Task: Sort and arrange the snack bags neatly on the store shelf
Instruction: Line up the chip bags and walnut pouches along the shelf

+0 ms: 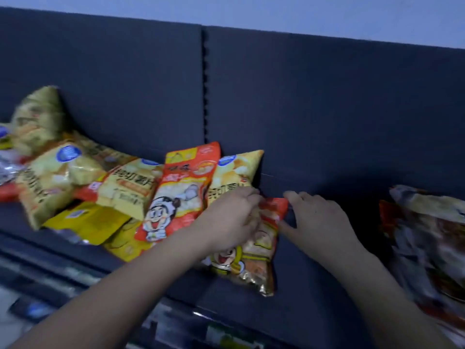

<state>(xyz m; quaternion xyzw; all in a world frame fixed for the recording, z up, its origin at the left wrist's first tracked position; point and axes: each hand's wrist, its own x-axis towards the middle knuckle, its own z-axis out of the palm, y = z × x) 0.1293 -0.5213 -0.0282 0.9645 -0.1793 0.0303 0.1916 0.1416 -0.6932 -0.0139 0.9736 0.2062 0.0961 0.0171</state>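
- Red bag [261, 250] with a cartoon print lies flat on the shelf [309, 293], near the front lip and just right of the messy heap.
- Left hand [234, 215] sits on the bag's upper part, fingers curled over the top edge. It looks like a grip, but the view is blurred and the thumb is not seen.
- Right hand [319, 220] is spread and loose, holding nothing. Its thumb and forefinger tip touch the bag's right edge.
- Orange bag [181, 192] lies tilted just left of the red bag, over other packs.
- Yellow bag [236, 172] sits behind them, its top corner against the back panel [327, 109].
- More yellow bags [63, 172] are heaped at left, crossing each other, with one propped up at the far left.
- Mixed bags [427, 235] are piled at far right, blurred and well apart from the red bag.
- Step, my read: squaring the red bag to start a tidy row right of the heap. The task looks early, with most bags unsorted.
- Next move likely calls for both hands to straighten the bag or stand it against the panel.
- After that, pull the orange bag out to sit with it.
- Film looks slick and the packs puffy, so grip lightly at the seam and don't drag neighbours off the front lip.
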